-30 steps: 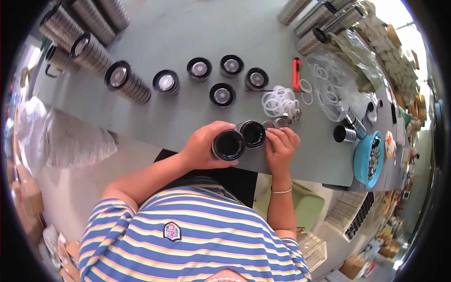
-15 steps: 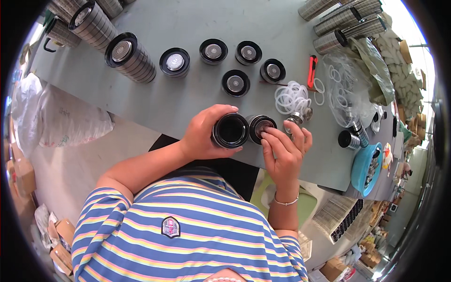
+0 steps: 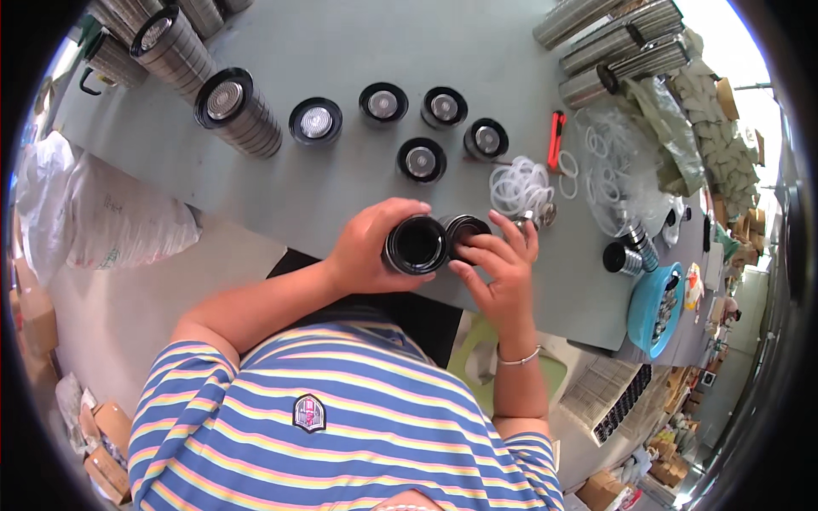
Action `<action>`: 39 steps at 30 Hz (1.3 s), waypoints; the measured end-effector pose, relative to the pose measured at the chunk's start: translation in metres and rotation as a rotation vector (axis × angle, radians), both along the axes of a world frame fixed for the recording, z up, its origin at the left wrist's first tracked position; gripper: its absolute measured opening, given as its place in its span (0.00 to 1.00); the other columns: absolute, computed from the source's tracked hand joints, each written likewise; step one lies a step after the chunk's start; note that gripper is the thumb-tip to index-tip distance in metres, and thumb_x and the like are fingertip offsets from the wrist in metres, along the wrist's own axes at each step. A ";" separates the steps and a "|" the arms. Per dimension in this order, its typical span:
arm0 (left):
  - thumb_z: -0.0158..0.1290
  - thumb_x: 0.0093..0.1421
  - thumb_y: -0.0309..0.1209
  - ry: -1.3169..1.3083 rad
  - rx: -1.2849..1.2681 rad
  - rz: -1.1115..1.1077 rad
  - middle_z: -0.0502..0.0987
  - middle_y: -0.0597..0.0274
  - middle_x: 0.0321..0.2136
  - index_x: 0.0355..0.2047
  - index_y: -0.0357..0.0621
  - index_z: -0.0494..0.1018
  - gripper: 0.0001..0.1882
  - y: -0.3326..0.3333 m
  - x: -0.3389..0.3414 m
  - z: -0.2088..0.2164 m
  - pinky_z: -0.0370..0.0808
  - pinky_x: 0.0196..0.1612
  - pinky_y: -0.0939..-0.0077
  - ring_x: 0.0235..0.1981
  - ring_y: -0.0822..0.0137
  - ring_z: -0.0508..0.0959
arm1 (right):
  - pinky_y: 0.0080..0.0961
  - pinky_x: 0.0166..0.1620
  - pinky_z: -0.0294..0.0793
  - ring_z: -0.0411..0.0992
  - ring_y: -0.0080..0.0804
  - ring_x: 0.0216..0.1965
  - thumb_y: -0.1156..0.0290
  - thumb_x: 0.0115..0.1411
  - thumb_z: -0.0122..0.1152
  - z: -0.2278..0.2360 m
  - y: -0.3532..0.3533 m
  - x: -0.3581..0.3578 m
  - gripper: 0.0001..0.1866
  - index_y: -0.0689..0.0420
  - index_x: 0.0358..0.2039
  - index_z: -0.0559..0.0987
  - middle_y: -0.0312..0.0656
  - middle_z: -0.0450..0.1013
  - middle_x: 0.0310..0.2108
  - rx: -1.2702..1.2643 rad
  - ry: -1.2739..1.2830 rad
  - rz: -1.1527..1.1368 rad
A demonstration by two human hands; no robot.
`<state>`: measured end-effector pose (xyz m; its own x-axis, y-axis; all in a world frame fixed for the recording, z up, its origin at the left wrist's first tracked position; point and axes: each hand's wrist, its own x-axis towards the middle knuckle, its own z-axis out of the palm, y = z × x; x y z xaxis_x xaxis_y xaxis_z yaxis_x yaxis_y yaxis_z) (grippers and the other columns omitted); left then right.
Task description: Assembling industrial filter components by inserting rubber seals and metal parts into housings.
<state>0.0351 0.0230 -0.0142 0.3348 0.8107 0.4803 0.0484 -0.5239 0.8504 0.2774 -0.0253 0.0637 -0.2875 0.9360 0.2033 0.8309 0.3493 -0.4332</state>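
Note:
My left hand (image 3: 362, 244) wraps around a black round cup-shaped part (image 3: 417, 245), its dark hollow facing up. Just to its right, and close against it, is a second black-rimmed round part (image 3: 461, 226). Bent over that second part is my right hand (image 3: 500, 277), its fingers reaching into the opening and its thumb by the near rim. Whatever those fingertips pinch is hidden. Several black lids with metal discs, among them a nearer one (image 3: 421, 161), stand on the grey table (image 3: 341, 183) beyond my hands.
Clear plastic rings (image 3: 520, 186) lie in a heap by small metal parts, near a red cutter (image 3: 556, 139). A bag of rings (image 3: 615, 162) and a blue basin (image 3: 654, 311) are at right. Stacked lids (image 3: 240, 115) stand at left; steel cylinders (image 3: 588, 87) lie at far right.
My right fingers have moved left, deeper over the second part, and now cover the metal disc seen inside it before. The left hand keeps its hold. The whole view has shifted slightly.

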 end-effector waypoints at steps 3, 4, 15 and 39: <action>0.79 0.43 0.37 -0.024 0.017 -0.034 0.81 0.49 0.52 0.61 0.43 0.70 0.45 -0.002 0.001 0.000 0.80 0.55 0.57 0.51 0.46 0.83 | 0.48 0.73 0.54 0.73 0.47 0.62 0.65 0.65 0.68 -0.013 -0.011 -0.002 0.09 0.58 0.35 0.87 0.39 0.83 0.50 0.226 0.236 -0.126; 0.79 0.43 0.34 -0.023 0.051 -0.044 0.80 0.49 0.51 0.62 0.42 0.68 0.47 0.003 0.003 0.000 0.80 0.54 0.58 0.50 0.48 0.83 | 0.46 0.70 0.62 0.74 0.46 0.61 0.65 0.68 0.66 -0.017 -0.009 -0.001 0.10 0.60 0.37 0.85 0.43 0.82 0.51 0.275 0.391 -0.199; 0.79 0.42 0.35 -0.019 -0.001 -0.052 0.80 0.49 0.53 0.62 0.44 0.68 0.47 0.002 0.002 -0.003 0.80 0.54 0.57 0.50 0.47 0.83 | 0.28 0.17 0.62 0.75 0.26 0.24 0.54 0.73 0.61 -0.068 -0.035 0.168 0.15 0.53 0.36 0.80 0.35 0.78 0.27 -0.237 1.049 -1.289; 0.65 0.60 0.47 0.188 0.696 0.421 0.78 0.52 0.41 0.69 0.24 0.61 0.48 0.014 -0.069 0.132 0.75 0.56 0.54 0.45 0.55 0.77 | 0.49 0.63 0.67 0.71 0.52 0.56 0.72 0.61 0.68 -0.074 -0.058 0.077 0.16 0.54 0.51 0.81 0.43 0.79 0.54 0.315 -0.149 -0.558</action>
<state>-0.0343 0.0374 0.1174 0.1948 0.4244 0.8843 0.4663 -0.8332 0.2972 0.3544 -0.0832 -0.0101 0.1772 0.8548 0.4877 0.9673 -0.0598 -0.2465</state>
